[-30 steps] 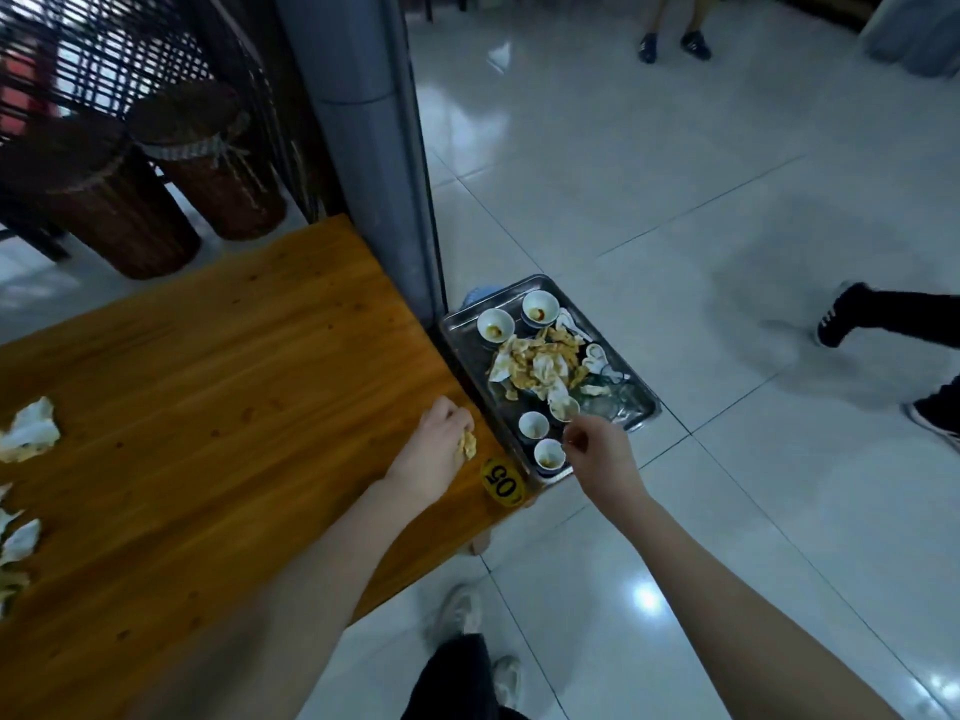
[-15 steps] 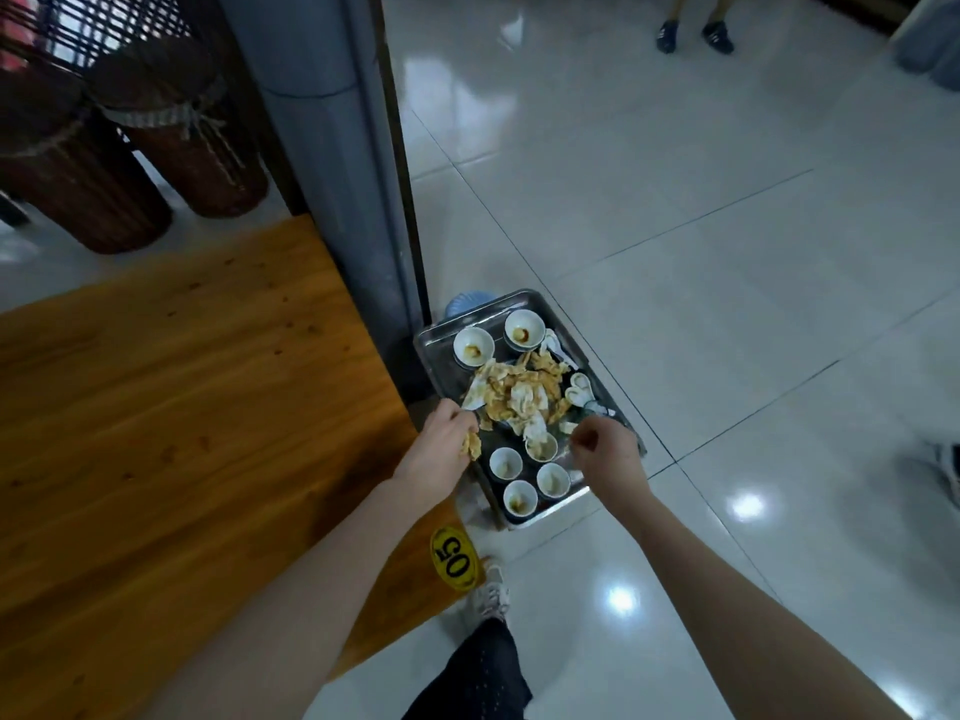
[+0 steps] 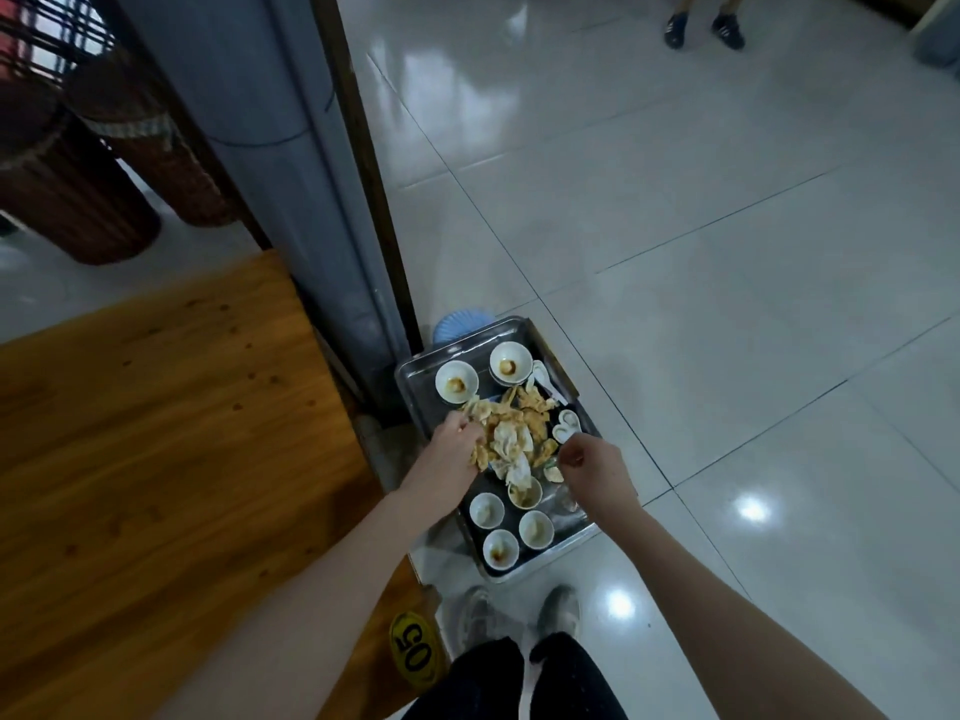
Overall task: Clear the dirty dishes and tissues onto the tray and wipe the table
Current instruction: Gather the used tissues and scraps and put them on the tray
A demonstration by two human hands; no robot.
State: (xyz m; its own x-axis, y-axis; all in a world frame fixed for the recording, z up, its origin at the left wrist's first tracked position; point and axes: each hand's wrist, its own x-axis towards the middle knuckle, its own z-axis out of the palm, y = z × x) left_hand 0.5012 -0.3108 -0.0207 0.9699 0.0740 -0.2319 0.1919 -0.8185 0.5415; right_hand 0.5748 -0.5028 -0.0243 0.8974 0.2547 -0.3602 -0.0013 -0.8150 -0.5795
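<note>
A metal tray sits low beside the table's end. It holds several small white bowls, white spoons and a pile of stained tissues. My left hand reaches over the tray's left side and grips a yellow-stained tissue at the edge of the pile. Over the tray's right side is my right hand, fingers curled with thumb and forefinger together. I see nothing held in it. The wooden table lies at the left.
A blue stool shows under the tray's far end. A grey pillar stands by the table, and brown wicker drums are behind it. A yellow 05 tag marks the table corner. Another person's feet stand far off on the tiled floor.
My left hand has carried the stained tissue from the table's edge over to the pile on the tray. My right hand has stayed curled over the tray. My view has swung toward the tray.
</note>
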